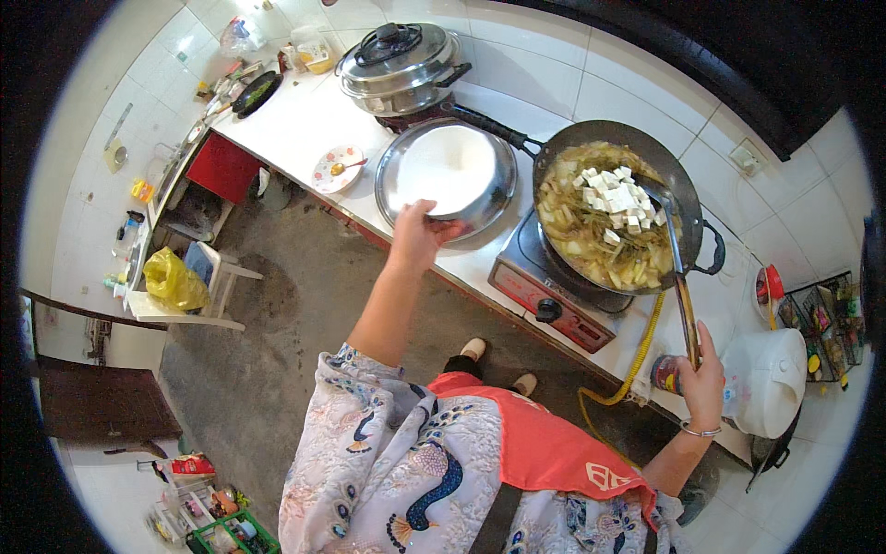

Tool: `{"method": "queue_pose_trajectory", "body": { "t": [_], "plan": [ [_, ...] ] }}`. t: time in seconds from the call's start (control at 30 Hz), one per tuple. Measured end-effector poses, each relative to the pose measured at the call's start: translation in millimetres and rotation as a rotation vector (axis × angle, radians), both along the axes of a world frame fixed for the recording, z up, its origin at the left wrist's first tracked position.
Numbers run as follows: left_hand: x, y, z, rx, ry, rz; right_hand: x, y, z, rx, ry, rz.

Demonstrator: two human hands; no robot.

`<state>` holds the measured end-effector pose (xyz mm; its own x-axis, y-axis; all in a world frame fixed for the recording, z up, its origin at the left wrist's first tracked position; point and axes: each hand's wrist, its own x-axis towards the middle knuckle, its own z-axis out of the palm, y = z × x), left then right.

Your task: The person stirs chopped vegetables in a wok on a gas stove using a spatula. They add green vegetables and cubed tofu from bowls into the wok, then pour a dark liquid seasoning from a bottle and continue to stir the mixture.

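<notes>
At the white dish, my left hand has its fingers closed on the near rim. The dish is over a round metal basin on the counter. My right hand is wrapped round the wooden-ended handle of a long metal spatula. Its head is in a black wok, at the edge of a heap of white tofu cubes. Round the tofu lies a yellowish stew with greens and pale chunks. The wok stands on a portable gas stove.
A lidded steamer pot stands at the back. Left of the basin lies a small patterned plate with a spoon. A yellow hose runs from the stove. At right are a white rice cooker and a jar.
</notes>
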<state>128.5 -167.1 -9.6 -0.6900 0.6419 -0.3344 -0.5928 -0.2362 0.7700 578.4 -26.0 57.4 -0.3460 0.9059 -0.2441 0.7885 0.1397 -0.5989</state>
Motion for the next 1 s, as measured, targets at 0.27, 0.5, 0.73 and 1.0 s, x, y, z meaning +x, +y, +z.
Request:
{"method": "queue_pose_trajectory", "body": {
  "t": [0.27,0.5,0.73,1.0],
  "plan": [
    [-190,-74,-67,-0.038,0.036,0.492,-40,-13,7,0.237,-0.147,-0.046],
    [-341,-83,-135,-0.206,-0.093,0.554,-54,-21,-7,0.296,-0.177,-0.126],
    [-371,-83,-152,-0.364,-0.08,0.444,-95,-32,6,0.136,-0.097,-0.405],
    [-387,-100,-150,-0.463,-0.026,0.371,-109,-43,8,0.086,-0.047,-0.409]
  ]
}}
